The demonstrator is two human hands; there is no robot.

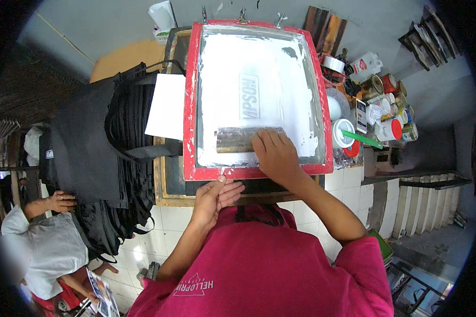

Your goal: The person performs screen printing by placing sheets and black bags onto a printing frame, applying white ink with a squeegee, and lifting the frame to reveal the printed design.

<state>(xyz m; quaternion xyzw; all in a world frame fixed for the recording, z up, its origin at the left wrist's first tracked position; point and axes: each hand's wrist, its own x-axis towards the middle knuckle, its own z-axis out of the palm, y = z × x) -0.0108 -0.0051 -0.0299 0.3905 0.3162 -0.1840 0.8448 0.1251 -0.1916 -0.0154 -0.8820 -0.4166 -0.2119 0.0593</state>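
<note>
A red-framed printing screen (189, 113) lies in front of me, its mesh smeared with white ink around pale block lettering. Across the near part of the mesh rests a wide, ink-stained squeegee (232, 140). My right hand (276, 156) grips the squeegee's right part, fingers bent over its top. At the screen's near edge is my left hand (215, 199), palm turned up. Its thumb touches the red rim while the other fingers stretch out just below it, holding nothing. Under the screen shows a dark board with a wooden border (195, 201).
Black fabric bags (84, 142) are piled at left, near a white sheet (166, 108). Clamps (243, 15) hold the screen's far edge. At right stand a white tub (341, 132) with a green stick (362, 139) and several cans (373, 86). Another person (50, 248) sits lower left.
</note>
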